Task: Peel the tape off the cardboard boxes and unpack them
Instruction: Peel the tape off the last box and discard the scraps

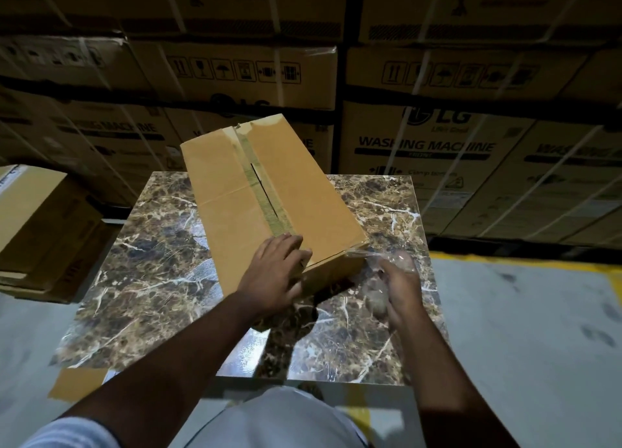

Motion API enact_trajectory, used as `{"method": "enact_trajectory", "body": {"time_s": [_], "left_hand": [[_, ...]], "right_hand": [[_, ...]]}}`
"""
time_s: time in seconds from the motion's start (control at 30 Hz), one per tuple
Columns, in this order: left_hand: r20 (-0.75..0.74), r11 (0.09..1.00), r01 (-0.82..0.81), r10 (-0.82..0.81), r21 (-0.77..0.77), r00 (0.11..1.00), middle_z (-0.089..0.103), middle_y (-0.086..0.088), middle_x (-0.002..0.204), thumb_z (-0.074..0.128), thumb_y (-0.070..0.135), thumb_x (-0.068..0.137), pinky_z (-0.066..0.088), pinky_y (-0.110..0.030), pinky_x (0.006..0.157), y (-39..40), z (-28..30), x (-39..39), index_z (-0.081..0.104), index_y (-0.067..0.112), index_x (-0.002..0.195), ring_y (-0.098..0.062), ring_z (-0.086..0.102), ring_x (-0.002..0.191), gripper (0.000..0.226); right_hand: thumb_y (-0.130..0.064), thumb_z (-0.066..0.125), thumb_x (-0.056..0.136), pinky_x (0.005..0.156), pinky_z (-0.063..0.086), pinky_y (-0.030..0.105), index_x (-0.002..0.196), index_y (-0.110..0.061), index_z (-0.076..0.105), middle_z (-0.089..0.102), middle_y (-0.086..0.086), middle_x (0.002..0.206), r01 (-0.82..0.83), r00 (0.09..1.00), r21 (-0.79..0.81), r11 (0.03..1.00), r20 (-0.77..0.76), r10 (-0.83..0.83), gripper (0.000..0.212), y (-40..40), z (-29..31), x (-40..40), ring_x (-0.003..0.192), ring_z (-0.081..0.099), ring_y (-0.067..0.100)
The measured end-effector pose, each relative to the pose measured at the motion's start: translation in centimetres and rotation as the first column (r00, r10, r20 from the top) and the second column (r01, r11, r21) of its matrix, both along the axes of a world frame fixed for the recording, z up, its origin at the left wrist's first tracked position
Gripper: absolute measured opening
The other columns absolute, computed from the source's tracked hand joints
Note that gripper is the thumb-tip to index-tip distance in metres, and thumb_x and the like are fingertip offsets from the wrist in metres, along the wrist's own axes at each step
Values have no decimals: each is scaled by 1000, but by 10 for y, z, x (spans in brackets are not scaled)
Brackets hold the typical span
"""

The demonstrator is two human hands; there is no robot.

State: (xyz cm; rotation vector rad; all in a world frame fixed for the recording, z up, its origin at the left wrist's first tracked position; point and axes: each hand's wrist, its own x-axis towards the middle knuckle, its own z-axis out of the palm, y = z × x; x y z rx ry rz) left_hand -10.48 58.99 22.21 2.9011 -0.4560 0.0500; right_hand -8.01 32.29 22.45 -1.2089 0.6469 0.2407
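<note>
A long cardboard box (269,191) lies flat on a brown marble-patterned table (151,279), its far end tilted off toward the wall of stacked washing machine cartons (424,144) behind the table. The box is closed; nothing of its contents shows, only a thin dark slit where the two top flaps meet. A strip of tape (266,191) runs along that seam from the box's far end to its near end. The left hand (276,276) rests on the near end of the box, fingers spread and lying flat over the top edge right where the seam tape ends. The right hand (400,289) is just beside the box's near right corner, fingers curled round a crumpled, blurred piece of clear tape (387,257) that stretches back to that corner. To the left of the table, well apart from the box, stands another stack of cardboard boxes (40,229), also closed. A flat piece of cardboard (77,383) pokes out from under the table's near left corner, over the grey floor (521,330).
</note>
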Motion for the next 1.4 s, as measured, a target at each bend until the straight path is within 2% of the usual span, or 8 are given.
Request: {"method": "enact_trajectory", "body": {"time_s": [0.37, 0.53, 0.63, 0.87, 0.97, 1.07, 1.2, 1.4], "left_hand": [[-96, 988, 123, -114, 95, 989, -12, 3, 171, 46, 32, 105, -2, -44, 129, -48, -6, 24, -6, 29, 164, -19, -12, 158, 79], [-111, 994, 101, -95, 50, 989, -5, 4, 173, 54, 31, 101, 1, -44, 129, -49, -7, 27, 4, 30, 165, -17, -6, 159, 81], [-128, 972, -53, 24, -230, 992, 29, 5, 167, 51, 50, 101, 19, -39, 125, -67, 17, 26, 35, 30, 156, -16, 24, 154, 60], [-528, 177, -500, -183, -848, 830, 65, 6, 136, 67, 54, 92, 58, -36, 97, -158, 67, 16, 52, 28, 144, -9, 68, 116, 59], [-535, 285, -506, -32, -814, 844, 76, 1, 109, 61, 44, 101, 59, -44, 94, -149, 54, 10, 70, 21, 118, -15, 72, 100, 30], [-515, 379, -489, 37, -786, 856, 74, -5, 99, 62, 25, 103, 57, -41, 80, -139, 45, 5, 70, 18, 103, -21, 70, 92, 10], [-633, 143, -652, 155, -745, 758, 71, -10, 87, 44, 16, 95, 51, -37, 73, -129, 64, 5, 67, 16, 86, -34, 66, 86, 25], [-738, -150, -763, -198, -628, 646, 74, 4, 79, 33, 30, 111, 55, -25, 64, -126, 85, -7, 63, 16, 100, -9, 72, 80, 35]], "right_hand": [[0, 49, 80, 70, 59, 44, 82, -5, 60, 72, 16, 90, 261, 954, 395, 881, 34, -298, 13, -2, 28, 16, 74, 69, 28], [-6, 59, 45, 44, 34, 20, 71, -15, 43, 50, 1, 69, 562, 716, 473, 678, 132, -686, 33, -78, 51, 45, 47, 41, 13], [5, 50, 76, 47, 36, 21, 72, -15, 47, 54, 0, 69, 508, 744, 428, 748, 219, -631, 21, -80, 69, 47, 53, 42, 12], [-10, 46, 99, 75, 58, 33, 86, -7, 73, 72, 11, 95, 142, 938, 535, 833, 196, -286, 30, 25, 66, -12, 84, 69, 23], [-57, 39, 99, 104, 49, 47, 118, -21, 69, 63, 5, 134, -37, 931, -22, 999, 363, 43, 51, 22, 46, -17, 121, 60, 25], [-66, 37, 97, 102, 48, 52, 104, -50, 58, 50, -12, 126, -32, 953, -639, 769, 213, 217, 28, 5, 31, -18, 121, 53, 20], [-32, 68, 98, 66, 44, 24, 115, -26, 51, 56, -8, 113, 161, 958, -603, 781, 287, 25, 25, -12, 35, -28, 107, 63, 19], [-46, 50, 106, 96, 45, 9, 135, -39, 60, 54, -18, 145, -35, 701, -704, 709, 489, 520, 32, 55, 67, -59, 124, 52, -11]]}}
